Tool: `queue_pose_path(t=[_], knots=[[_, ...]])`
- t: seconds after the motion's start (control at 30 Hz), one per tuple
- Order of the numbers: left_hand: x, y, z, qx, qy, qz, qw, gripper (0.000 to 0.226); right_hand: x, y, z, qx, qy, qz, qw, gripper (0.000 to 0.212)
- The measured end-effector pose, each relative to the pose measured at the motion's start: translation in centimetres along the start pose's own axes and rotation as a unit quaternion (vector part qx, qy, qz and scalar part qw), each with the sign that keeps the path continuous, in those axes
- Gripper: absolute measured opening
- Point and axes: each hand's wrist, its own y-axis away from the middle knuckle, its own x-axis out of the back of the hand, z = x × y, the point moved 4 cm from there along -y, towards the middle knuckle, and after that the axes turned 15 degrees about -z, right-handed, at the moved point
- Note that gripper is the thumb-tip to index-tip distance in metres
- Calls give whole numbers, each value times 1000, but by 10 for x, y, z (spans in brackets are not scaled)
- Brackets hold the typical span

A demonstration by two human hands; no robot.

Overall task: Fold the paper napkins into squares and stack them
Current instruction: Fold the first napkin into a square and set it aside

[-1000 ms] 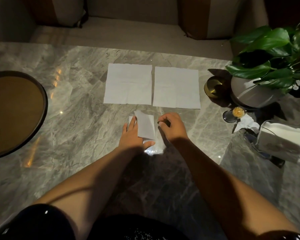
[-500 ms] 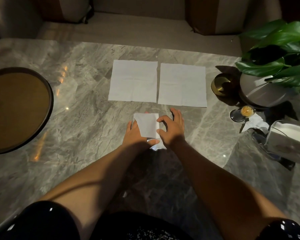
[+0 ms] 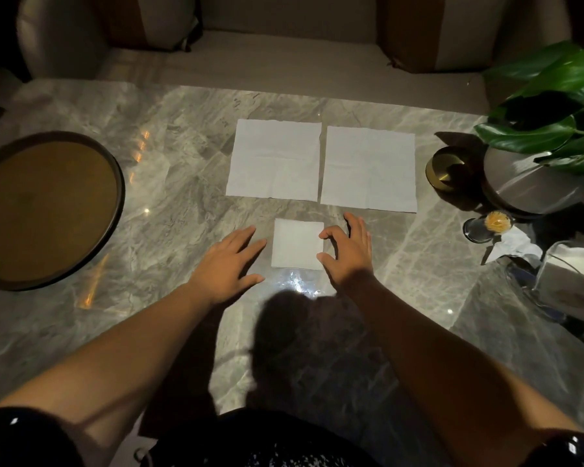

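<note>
A small folded square napkin [image 3: 296,243] lies flat on the marble table [image 3: 169,203] between my hands. My left hand [image 3: 228,264] rests palm down just left of it, fingers spread, not touching it. My right hand [image 3: 348,251] hovers at its right edge, thumb and forefinger tips at the paper's rim, holding nothing. Behind them two unfolded white napkins lie side by side: the left napkin [image 3: 273,158] and the right napkin [image 3: 368,168].
A round brown tray [image 3: 44,210] sits at the left. On the right stand a gold bowl [image 3: 447,166], a potted plant [image 3: 550,123], a toothpick holder [image 3: 489,225] and a napkin dispenser [image 3: 573,278]. A sofa runs behind the table.
The small napkin went from half lifted to lying flat as a square. My left hand slid off it to the left, and my right hand opened beside its right edge.
</note>
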Motion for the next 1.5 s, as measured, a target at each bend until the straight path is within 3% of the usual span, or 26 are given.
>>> queue_pose_path(t=[0.23, 0.47, 0.67, 1.1, 1.5], knots=[[25, -14, 38, 9, 86, 87, 992, 68, -1, 0, 0, 2, -14, 8, 1000, 24], [15, -53, 85, 25, 75, 18, 997, 67, 2, -1, -1, 5, -56, 15, 998, 32], [1, -55, 68, 48, 54, -13, 997, 73, -2, -2, 4, 9, 24, -12, 1000, 45], [8, -29, 22, 62, 73, 11, 995, 72, -3, -4, 5, -6, 39, -20, 999, 44], [10, -29, 21, 64, 68, 5, 996, 74, -2, -4, 2, -22, 50, -37, 998, 45]])
